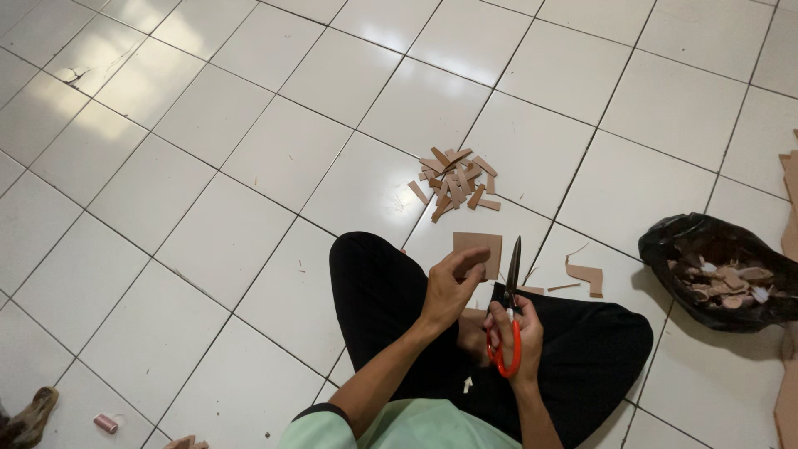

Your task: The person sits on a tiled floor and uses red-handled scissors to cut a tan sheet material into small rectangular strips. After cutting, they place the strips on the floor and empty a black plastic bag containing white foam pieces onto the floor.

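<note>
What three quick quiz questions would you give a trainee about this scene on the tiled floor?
1. True or false: the right hand holds scissors with orange handles.
2. What does the left hand pinch? A) a spool of thread B) a flat brown square piece C) the black bag
3. Fill in: a pile of cut brown strips lies on the white floor ahead of the person's ____.

Key: 1 true. 2 B. 3 knee; the leg in black trousers is folded just below the pile.
</note>
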